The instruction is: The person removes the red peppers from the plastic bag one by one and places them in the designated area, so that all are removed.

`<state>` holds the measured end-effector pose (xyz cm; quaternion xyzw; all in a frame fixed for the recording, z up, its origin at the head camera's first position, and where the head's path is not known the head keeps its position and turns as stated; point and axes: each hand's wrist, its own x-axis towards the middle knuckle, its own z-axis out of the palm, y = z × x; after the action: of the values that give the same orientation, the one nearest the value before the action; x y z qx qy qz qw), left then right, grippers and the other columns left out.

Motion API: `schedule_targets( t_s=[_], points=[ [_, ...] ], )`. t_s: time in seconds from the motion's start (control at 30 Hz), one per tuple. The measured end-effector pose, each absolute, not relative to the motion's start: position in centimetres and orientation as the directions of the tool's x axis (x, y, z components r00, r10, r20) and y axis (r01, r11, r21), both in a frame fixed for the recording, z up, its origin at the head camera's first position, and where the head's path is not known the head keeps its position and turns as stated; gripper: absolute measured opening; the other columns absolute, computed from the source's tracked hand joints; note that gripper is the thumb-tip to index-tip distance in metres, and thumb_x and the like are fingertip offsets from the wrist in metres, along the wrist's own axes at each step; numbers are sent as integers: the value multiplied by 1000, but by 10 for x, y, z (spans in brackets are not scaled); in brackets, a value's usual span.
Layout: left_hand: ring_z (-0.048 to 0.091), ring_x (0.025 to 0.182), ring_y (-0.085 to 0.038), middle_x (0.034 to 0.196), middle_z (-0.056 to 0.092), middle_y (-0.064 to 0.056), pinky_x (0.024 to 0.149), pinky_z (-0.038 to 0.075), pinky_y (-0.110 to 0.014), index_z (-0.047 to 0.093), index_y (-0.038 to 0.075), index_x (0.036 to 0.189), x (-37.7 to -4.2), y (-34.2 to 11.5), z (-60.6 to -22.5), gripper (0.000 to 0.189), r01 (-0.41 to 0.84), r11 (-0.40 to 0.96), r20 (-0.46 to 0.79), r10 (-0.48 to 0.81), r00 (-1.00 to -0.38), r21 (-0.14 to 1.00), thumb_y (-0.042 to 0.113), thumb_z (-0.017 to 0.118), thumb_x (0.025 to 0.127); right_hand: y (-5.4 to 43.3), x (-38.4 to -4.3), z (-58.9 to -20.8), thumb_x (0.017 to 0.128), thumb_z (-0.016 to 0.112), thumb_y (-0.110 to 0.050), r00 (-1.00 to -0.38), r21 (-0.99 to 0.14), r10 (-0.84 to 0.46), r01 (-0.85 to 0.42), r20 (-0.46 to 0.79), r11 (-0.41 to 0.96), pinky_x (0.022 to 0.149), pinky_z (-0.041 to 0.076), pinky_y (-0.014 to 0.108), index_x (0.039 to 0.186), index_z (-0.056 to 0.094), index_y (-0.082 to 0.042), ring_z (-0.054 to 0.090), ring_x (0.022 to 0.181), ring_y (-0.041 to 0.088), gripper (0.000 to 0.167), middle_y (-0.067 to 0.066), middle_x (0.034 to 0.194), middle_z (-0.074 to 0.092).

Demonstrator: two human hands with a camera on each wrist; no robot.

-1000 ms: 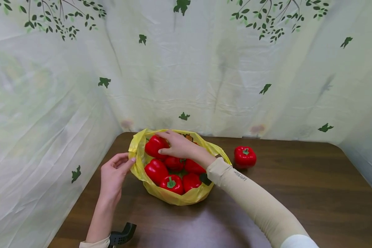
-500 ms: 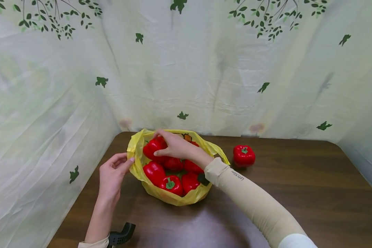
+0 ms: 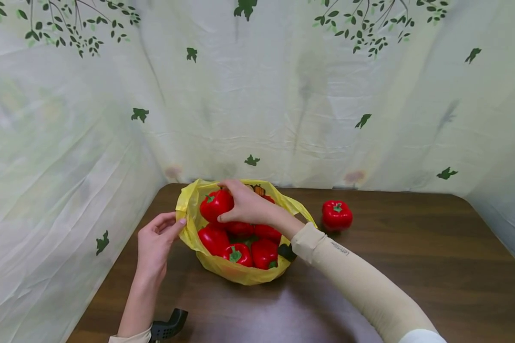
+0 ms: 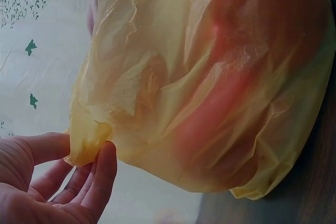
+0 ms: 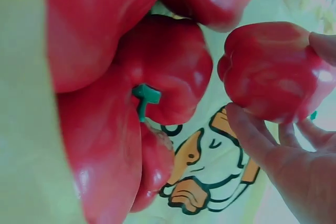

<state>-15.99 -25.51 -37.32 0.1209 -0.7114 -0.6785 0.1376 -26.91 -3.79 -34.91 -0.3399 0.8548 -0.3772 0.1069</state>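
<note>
Toward the far-left corner of the tabletop (image 3: 412,243), the right grip (image 3: 251,207) clasps a red pepper (image 3: 214,206) inside the yellow bag (image 3: 240,275) whose rim (image 4: 84,142) the left grip (image 3: 156,243) pinches, apparently a positioning step calling next for a steady rim.

bag (image 3: 240,276): yel | peppers (image 3: 214,207): red | tbl (image 3: 412,247): brn | cloth (image 3: 262,105): wht, grn lvs (image 3: 139,115)

I face a pale, creased cloth (image 3: 274,95) that hangs behind the brown wood-grain table (image 3: 412,247) and along both its sides. High on the cloth I see printed leafy branches (image 3: 359,34), scattered dark green leaf shapes (image 3: 252,160) and, low down, faint pinkish blotches (image 3: 354,177).
</note>
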Motion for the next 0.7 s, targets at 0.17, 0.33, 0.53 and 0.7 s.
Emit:
schedule_targets(
  t_s=[0.17,0.33,0.53,0.7],
  points=[
    [64,81,-15,95,68,-3,70,54,-22,65,-2,114,-160,-255,-373,33,12,58,32,-352,-935,998,16,75,89,-27,-259,-345,82,79,-30,-756,-715,-649,-502,89,486,85,51,28,141,44,-16,49,112,13,70,-2,129,46],
    [64,81,-15,96,68,-2,72,54,-22,65,-2,115,-160,-255,-373,34,-5,75,21,-350,-936,997,17,75,89,-14,-250,-343,82,78,-27,-746,-733,-652,-517,134,442,85,51,28,139,44,-18,50,111,11,67,-5,127,49],
    [64,83,-15,97,67,-1,73,54,-23,65,0,117,-160,-256,-374,34,-14,87,17,-345,-938,996,18,75,89,0,-239,-336,82,79,-25,-740,-758,-642,-533,202,375,85,52,30,140,42,-16,51,112,14,69,-3,126,51],
    [64,83,-14,98,67,0,73,54,-22,65,0,117,-161,-256,-375,35,-24,89,8,-348,-938,996,19,74,90,14,-229,-330,81,80,-25,-751,-782,-616,-524,238,337,86,53,34,140,43,-20,50,115,13,70,-4,128,51]
  ],
)
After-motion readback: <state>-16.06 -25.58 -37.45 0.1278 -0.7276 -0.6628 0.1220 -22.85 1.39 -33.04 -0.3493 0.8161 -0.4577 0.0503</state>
